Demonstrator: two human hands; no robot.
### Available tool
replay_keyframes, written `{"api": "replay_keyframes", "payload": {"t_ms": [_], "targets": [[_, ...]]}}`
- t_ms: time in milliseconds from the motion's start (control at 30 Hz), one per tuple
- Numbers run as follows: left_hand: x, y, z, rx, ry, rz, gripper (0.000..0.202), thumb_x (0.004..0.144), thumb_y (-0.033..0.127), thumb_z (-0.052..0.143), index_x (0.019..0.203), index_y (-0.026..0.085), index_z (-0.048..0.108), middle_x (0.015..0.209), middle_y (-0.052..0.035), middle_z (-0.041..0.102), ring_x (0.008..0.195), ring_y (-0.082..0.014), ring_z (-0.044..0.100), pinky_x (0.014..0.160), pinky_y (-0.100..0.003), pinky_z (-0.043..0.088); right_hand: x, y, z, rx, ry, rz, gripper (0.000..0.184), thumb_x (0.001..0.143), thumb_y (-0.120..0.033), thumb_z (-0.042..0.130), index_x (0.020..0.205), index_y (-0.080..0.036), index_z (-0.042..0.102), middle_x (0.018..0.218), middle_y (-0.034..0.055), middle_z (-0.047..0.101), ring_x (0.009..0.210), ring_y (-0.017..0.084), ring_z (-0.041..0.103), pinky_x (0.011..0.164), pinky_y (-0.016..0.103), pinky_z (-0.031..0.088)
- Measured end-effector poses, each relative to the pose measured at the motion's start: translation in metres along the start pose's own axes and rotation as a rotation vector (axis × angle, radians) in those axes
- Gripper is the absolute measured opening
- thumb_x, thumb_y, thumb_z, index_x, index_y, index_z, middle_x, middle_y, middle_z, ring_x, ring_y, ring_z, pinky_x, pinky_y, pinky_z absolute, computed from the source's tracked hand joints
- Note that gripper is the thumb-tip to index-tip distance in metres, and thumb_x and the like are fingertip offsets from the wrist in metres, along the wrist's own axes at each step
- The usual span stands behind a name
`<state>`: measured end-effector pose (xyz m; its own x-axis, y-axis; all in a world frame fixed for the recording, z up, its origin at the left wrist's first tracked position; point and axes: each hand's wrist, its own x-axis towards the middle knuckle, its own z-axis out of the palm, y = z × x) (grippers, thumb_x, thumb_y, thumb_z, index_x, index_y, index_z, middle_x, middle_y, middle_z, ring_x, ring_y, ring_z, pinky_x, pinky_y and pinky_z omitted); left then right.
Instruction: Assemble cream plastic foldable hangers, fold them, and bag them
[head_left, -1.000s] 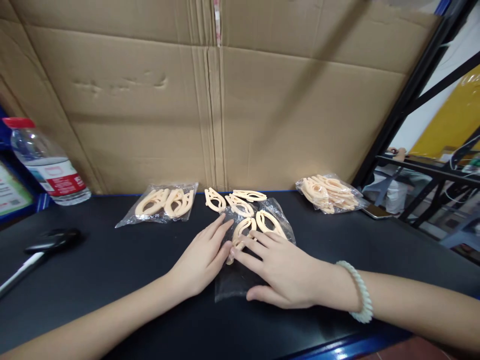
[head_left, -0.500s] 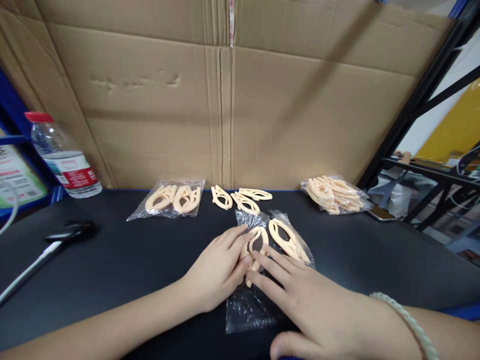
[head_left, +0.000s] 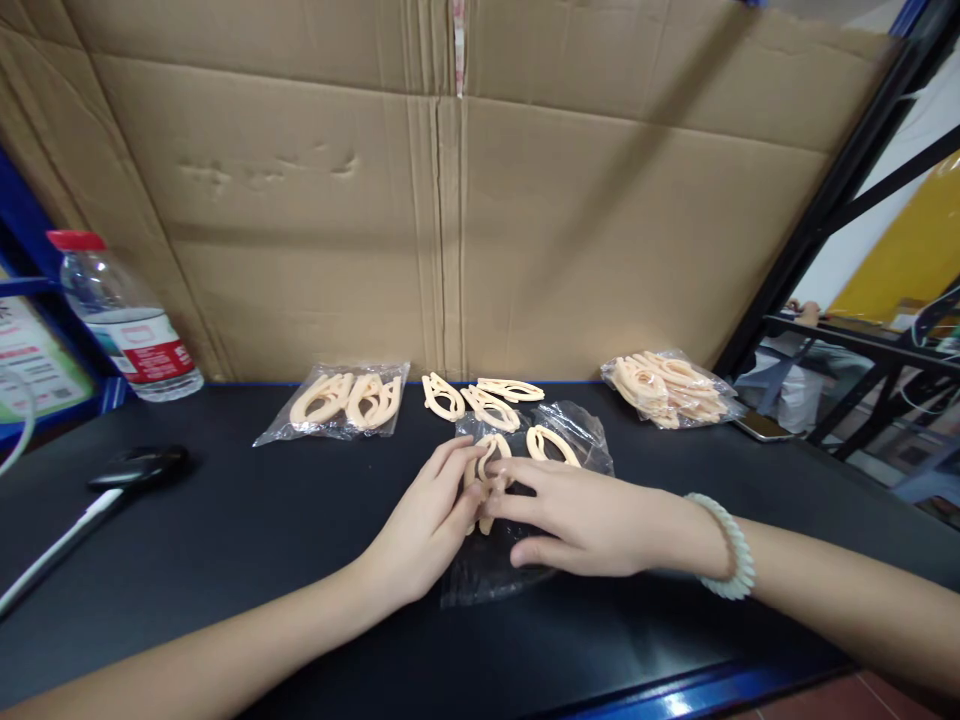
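Both my hands meet over a clear plastic bag (head_left: 491, 560) on the black table top (head_left: 247, 530). Inside the bag lie peach-coloured plastic clips (head_left: 551, 443). My left hand (head_left: 424, 525) has its fingers bent on one clip (head_left: 486, 460) through the film. My right hand (head_left: 585, 515), with a pale bead bracelet (head_left: 731, 560) on the wrist, pinches the same clip from the other side. Three loose clips (head_left: 480, 398) lie just behind the bag.
A filled bag of clips (head_left: 341, 400) lies at the back left, another fuller bag (head_left: 667, 388) at the back right. A water bottle (head_left: 124, 320) stands far left. A black tool with a white cable (head_left: 127, 470) lies left. A cardboard wall (head_left: 450, 200) closes the back.
My right hand has drawn back up the table from the near edge, and the bag with its clips has shifted slightly away from me. Both hands now pinch one clip instead of lying flat.
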<state>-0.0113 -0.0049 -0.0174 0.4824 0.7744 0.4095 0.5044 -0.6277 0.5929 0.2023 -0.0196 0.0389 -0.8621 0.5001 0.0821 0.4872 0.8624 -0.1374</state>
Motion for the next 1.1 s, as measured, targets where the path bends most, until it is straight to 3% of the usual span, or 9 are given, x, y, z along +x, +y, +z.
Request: {"api": "replay_keyframes", "payload": {"t_ms": [133, 267, 400, 667, 767, 1000, 1100], "targets": [[0.000, -0.003, 0.002, -0.028, -0.001, -0.003, 0.034, 0.098, 0.022, 0.037, 0.129, 0.020, 0.049, 0.139, -0.0106, 0.047, 0.136, -0.0242, 0.039, 0.115, -0.045, 0.033, 0.008, 0.003, 0.002, -0.120, 0.042, 0.016, 0.021, 0.096, -0.025, 0.050, 0.101, -0.017, 0.069, 0.106, 0.0113, 0.061, 0.105, 0.025, 0.056, 0.094, 0.042, 0.047], [-0.001, -0.005, 0.003, -0.047, 0.012, 0.001, 0.038, 0.094, 0.016, 0.037, 0.131, 0.020, 0.047, 0.137, -0.0104, 0.049, 0.131, -0.0231, 0.044, 0.114, -0.043, 0.035, 0.010, 0.005, 0.004, -0.073, -0.033, 0.048, 0.021, 0.095, -0.016, 0.050, 0.108, -0.017, 0.066, 0.102, 0.0084, 0.066, 0.099, 0.022, 0.062, 0.090, 0.037, 0.050], [-0.001, -0.006, 0.003, -0.053, 0.004, -0.032, 0.040, 0.091, 0.013, 0.037, 0.130, 0.018, 0.046, 0.133, -0.0114, 0.051, 0.127, -0.0238, 0.047, 0.112, -0.045, 0.037, 0.010, 0.008, 0.007, -0.116, -0.019, 0.040, 0.021, 0.093, -0.015, 0.052, 0.109, -0.017, 0.065, 0.104, 0.0090, 0.066, 0.100, 0.024, 0.062, 0.090, 0.039, 0.050], [0.002, -0.004, 0.002, -0.057, 0.014, -0.069, 0.042, 0.087, 0.010, 0.037, 0.127, 0.019, 0.048, 0.142, -0.0124, 0.042, 0.137, -0.0255, 0.037, 0.116, -0.051, 0.029, 0.010, 0.013, 0.010, -0.157, 0.034, -0.014, 0.024, 0.090, -0.011, 0.052, 0.110, -0.016, 0.064, 0.103, 0.0108, 0.066, 0.104, 0.023, 0.060, 0.093, 0.039, 0.048], [0.002, -0.001, 0.000, -0.042, 0.022, -0.089, 0.042, 0.088, 0.011, 0.039, 0.128, 0.020, 0.049, 0.148, -0.0116, 0.037, 0.142, -0.0272, 0.030, 0.118, -0.053, 0.025, 0.009, 0.011, 0.008, -0.157, 0.021, 0.007, 0.022, 0.089, -0.017, 0.056, 0.110, -0.016, 0.064, 0.103, 0.0108, 0.066, 0.102, 0.025, 0.060, 0.092, 0.042, 0.048], [0.003, 0.001, 0.000, -0.012, 0.013, -0.022, 0.040, 0.090, 0.014, 0.040, 0.128, 0.020, 0.051, 0.143, -0.0118, 0.048, 0.138, -0.0274, 0.039, 0.115, -0.052, 0.032, 0.013, 0.009, 0.017, -0.223, 0.039, 0.069, 0.032, 0.091, -0.031, 0.058, 0.113, -0.008, 0.061, 0.110, 0.0179, 0.063, 0.100, 0.029, 0.060, 0.091, 0.046, 0.049], [0.001, 0.003, 0.000, 0.025, -0.011, -0.011, 0.042, 0.090, 0.014, 0.040, 0.130, 0.020, 0.050, 0.143, -0.0119, 0.048, 0.138, -0.0275, 0.039, 0.116, -0.052, 0.032, 0.013, 0.005, 0.012, -0.231, 0.063, 0.069, 0.030, 0.092, -0.028, 0.057, 0.110, -0.005, 0.062, 0.104, 0.0186, 0.065, 0.096, 0.028, 0.061, 0.087, 0.044, 0.049]]}}
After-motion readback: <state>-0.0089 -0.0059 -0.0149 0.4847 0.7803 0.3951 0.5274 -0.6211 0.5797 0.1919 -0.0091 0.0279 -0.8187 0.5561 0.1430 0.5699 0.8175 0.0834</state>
